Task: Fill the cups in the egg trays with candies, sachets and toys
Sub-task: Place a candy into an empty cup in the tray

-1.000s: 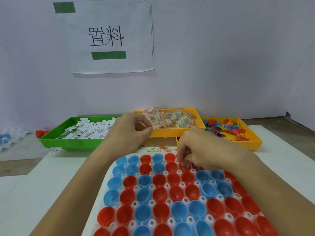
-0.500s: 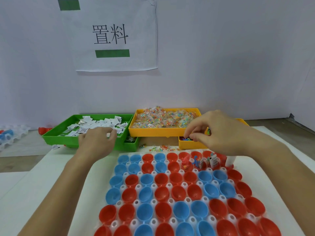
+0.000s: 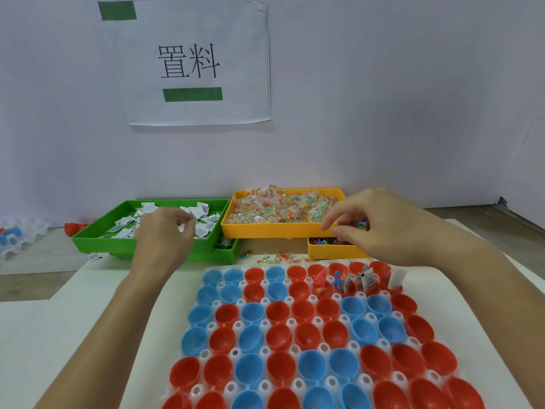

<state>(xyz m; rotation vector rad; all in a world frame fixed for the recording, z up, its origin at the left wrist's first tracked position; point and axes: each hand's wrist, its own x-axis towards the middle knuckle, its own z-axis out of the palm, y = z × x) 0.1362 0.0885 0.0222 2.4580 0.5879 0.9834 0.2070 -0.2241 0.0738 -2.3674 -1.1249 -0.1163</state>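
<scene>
Head view. A white worktop (image 3: 112,290) fills the lower frame, its bare left part running back to a pale wall (image 3: 398,98) across the upper half. A paper sign (image 3: 188,63) with two black characters and two green bars hangs on the wall at upper centre-left.

The egg tray (image 3: 298,338) lies at lower centre, packed with red and blue cups. Most cups show nothing inside; a few in the far right rows hold toys and sachets, standing up at centre right.

Behind the tray, three bins sit in a row at mid-frame. The green bin (image 3: 124,246) at left holds white sachets (image 3: 203,209). The yellow bin (image 3: 280,231) in the centre holds bagged candies (image 3: 283,205). A second yellow bin (image 3: 327,252), mostly hidden by the right hand, holds coloured toys (image 3: 324,241). A few loose candies lie on the worktop between bins and tray.

The left hand (image 3: 163,237) is over the green bin, fingers curled down among the sachets; whether its grip holds one I cannot tell. The right hand (image 3: 383,225) hovers above the toy bin, thumb and forefinger in a narrow grip; anything between them is too small to tell.

At the far left edge sit another clear tray (image 3: 20,234) and a red cup (image 3: 73,228).
</scene>
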